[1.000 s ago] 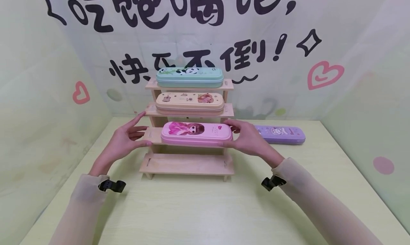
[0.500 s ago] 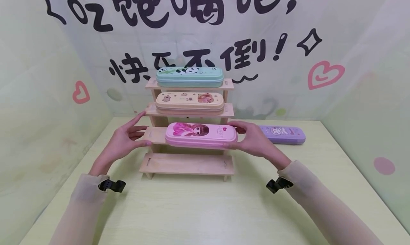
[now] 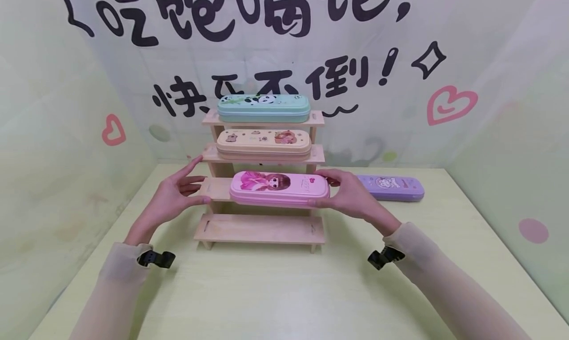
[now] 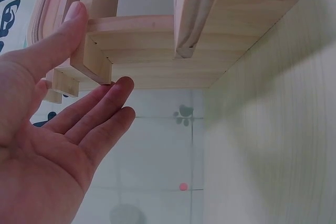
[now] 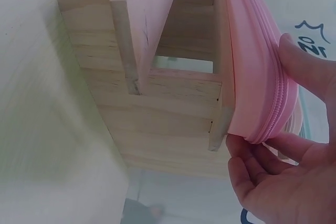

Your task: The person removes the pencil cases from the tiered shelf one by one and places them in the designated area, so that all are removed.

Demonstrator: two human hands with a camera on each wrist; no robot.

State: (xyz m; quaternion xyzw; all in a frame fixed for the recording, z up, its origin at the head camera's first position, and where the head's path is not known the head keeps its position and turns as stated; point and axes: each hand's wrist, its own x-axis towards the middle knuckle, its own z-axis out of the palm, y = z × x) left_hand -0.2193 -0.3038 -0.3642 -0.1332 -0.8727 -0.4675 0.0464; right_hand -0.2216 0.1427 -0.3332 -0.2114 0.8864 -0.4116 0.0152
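Note:
A wooden tiered rack stands on the table. My right hand grips the right end of a pink zippered pencil case with a doll picture, on the second tier from the bottom. In the right wrist view, the thumb lies on one face of the pink case and the fingers bend around its end. My left hand is at the rack's left side, thumb by the front of that tier and index finger reaching the tier above. The left wrist view shows the left hand's fingers nearly straight, by the board's end.
A mint panda pencil case lies on the top tier. Below it is a cream pencil case. A purple pencil case lies on the table right of the rack. A printed cloth wall stands behind.
My right hand has shifted the pink pencil case a little to the right along its tier, mostly in the first half second. The left hand has stayed at the rack.

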